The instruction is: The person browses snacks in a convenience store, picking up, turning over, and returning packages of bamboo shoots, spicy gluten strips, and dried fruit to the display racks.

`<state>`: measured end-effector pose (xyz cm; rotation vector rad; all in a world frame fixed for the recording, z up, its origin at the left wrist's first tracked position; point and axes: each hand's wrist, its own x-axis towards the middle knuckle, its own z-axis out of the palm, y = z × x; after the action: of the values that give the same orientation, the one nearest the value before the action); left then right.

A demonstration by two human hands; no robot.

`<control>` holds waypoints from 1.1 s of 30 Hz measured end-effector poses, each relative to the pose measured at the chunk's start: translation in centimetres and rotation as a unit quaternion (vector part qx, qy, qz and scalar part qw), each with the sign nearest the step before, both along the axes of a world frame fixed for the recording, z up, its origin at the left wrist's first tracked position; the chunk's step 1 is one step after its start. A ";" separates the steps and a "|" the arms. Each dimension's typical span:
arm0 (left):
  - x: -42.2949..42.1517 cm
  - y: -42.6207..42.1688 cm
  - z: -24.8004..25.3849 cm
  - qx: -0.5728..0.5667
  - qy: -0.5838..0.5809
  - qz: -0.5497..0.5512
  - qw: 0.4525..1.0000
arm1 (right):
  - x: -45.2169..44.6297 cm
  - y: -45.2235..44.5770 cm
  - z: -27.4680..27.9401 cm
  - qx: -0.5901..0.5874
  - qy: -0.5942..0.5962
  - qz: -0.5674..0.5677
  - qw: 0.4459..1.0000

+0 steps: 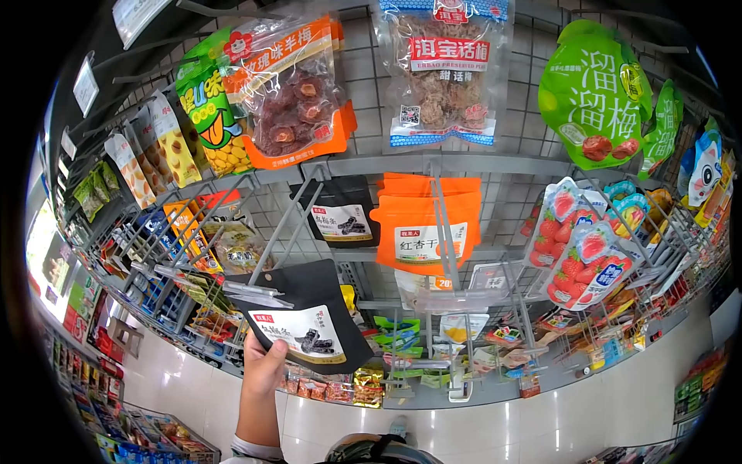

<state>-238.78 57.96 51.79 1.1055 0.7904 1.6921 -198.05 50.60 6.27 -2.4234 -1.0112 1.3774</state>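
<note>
My left hand [265, 362] grips the lower left corner of a black snack pouch [305, 313], with the thumb on its front and the other fingers hidden behind. The pouch tilts, and its white label shows dark strips. Its top edge lies by the clear tag holder [255, 294] at a hook's front end; I cannot tell whether it hangs on the hook. Behind it, a similar black pouch [340, 209] hangs farther back. To the right hang orange dried-fruit pouches [425, 224]. My right hand is out of view.
Above hang an orange-edged plum bag [297, 100], a clear preserved-plum bag [440, 85] and a green plum bag [595, 93]. Strawberry-printed packs [587, 267] hang at right. Metal hooks [290, 209] stick out towards me. Below is pale tiled floor [495, 429].
</note>
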 end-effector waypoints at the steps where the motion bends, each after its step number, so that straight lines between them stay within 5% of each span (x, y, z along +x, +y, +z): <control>1: -0.1 0.0 0.0 -0.001 0.002 0.000 1.000 | -0.1 0.1 0.0 0.000 0.000 -0.001 1.000; 33: 0.2 5.0 -0.5 -0.084 0.059 0.040 0.994 | 1.3 -6.1 4.1 0.069 0.106 -0.071 0.989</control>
<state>-238.58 62.93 51.27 1.0766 1.0441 1.6050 -196.75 44.53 10.39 -2.1499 -0.8366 1.4287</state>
